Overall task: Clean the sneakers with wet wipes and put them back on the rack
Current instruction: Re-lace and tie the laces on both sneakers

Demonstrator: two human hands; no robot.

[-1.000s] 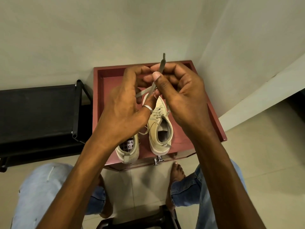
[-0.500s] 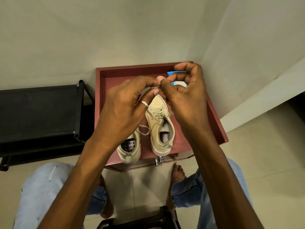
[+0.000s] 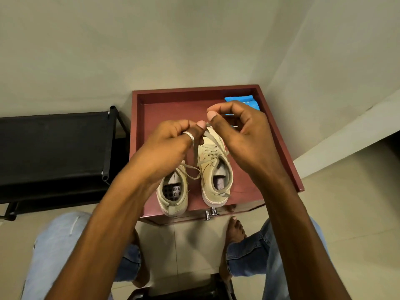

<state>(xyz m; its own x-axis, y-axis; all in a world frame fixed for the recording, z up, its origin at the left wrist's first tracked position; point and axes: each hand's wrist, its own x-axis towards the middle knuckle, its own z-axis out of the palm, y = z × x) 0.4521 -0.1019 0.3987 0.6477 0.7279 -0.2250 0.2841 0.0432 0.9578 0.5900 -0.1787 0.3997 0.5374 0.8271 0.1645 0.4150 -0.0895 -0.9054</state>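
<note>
1. I see a pair of beige sneakers standing side by side on top of a red cabinet [image 3: 164, 109], toes towards its back edge and heels at its front edge.
2. The right sneaker [image 3: 216, 176] sits near the middle of the cabinet top. Its grey lace [image 3: 209, 135] is drawn up from the eyelets above the toe.
3. The left sneaker [image 3: 173, 191] sits just beside it, towards the cabinet's left edge, with its heel slightly over the front edge. A loose lace loop trails between the two shoes.
4. The left hand [image 3: 171, 146], wearing a silver ring [image 3: 189, 135], hovers over the left sneaker's toe. Its thumb and forefinger pinch the raised lace.
5. The right hand [image 3: 242, 135] hovers over the cabinet's right half. Its thumb and forefinger pinch the lace's upper end, and the other fingers are curled.
6. A blue wipes packet [image 3: 238, 98] lies in the cabinet's back right corner, partly hidden behind the right hand.
7. A metal handle [image 3: 211, 213] shows on the cabinet's front face.
8. A black rack [image 3: 54, 144] stands to the cabinet's left, against the wall.
9. In front of the cabinet are blue-jeaned knees and a bare foot [image 3: 236, 232] on the tiled floor.
</note>
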